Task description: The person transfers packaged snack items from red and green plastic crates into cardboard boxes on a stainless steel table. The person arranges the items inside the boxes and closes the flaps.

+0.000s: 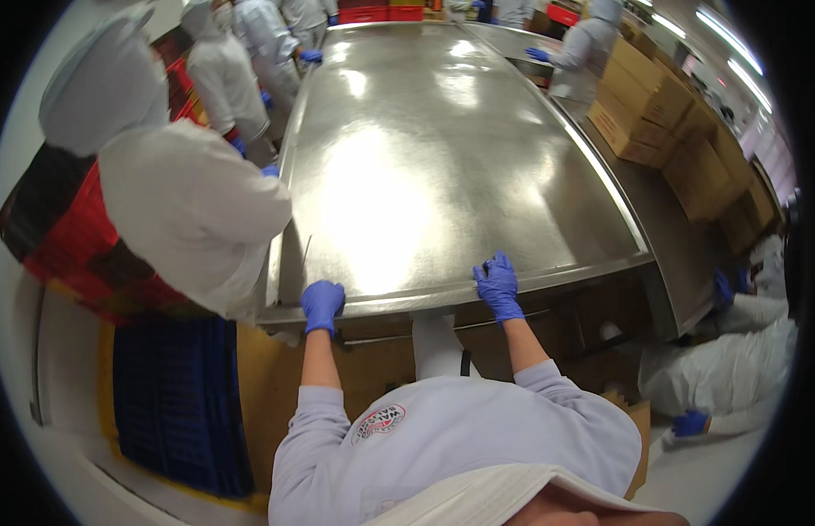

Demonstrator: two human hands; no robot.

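A large stainless steel table (486, 164) with a raised rim stretches away before me, strongly reflecting the overhead light. My left hand (323, 306), in a blue glove, rests on the near rim by the left corner. Its fingers are curled under and their tips are hidden, so I cannot tell whether it grips the rim. Farther right along the same edge, my right hand (498, 287), also blue-gloved, rests over the rim. Its bent fingers touch the steel top, and no loose object shows in it.
A co-worker in white (190, 204) stands close at the left edge; others line the table's far side. Cardboard boxes (644, 105) lie on a lower metal surface (677, 263) at right. Another person (723, 355) is at lower right. Blue stacked crates (177, 407) stand at lower left.
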